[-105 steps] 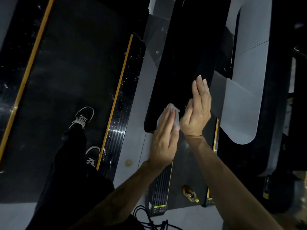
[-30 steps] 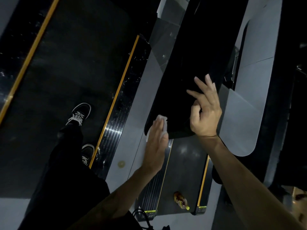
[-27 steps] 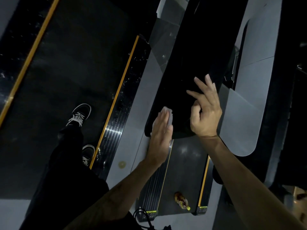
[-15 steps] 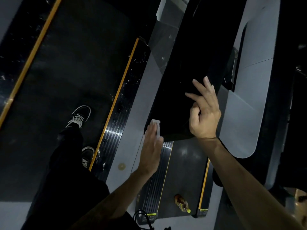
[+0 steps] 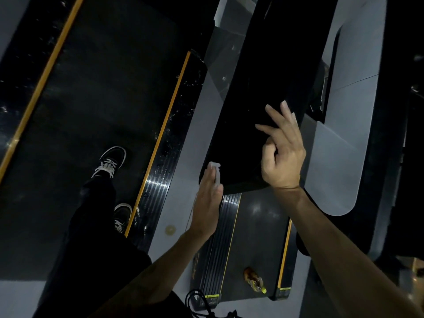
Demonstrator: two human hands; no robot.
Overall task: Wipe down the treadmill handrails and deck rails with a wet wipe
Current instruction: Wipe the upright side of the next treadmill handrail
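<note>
A wide black handrail (image 5: 252, 106) of the treadmill runs from the top middle down to a rounded end at centre. With straight fingers, my left hand (image 5: 207, 203) presses a white wet wipe (image 5: 215, 171) against the left side of that rounded end. My right hand (image 5: 283, 154) rests on the rail's right edge, some fingers stretched out and the index finger curled toward the thumb, holding nothing. Below lies a deck rail (image 5: 220, 244) with ribbed black strips and a yellow line.
I stand on a neighbouring treadmill belt (image 5: 91, 99), my shoes (image 5: 110, 164) near its yellow-edged side rail (image 5: 160, 157). A bottle (image 5: 253, 280) lies on the lower belt. A grey panel (image 5: 339, 157) sits at right. Black cables (image 5: 202, 304) coil at the bottom.
My left hand with the wipe slid up and down along the handrail's left end and now sits low at its rounded tip. The right hand stayed on the right edge.
</note>
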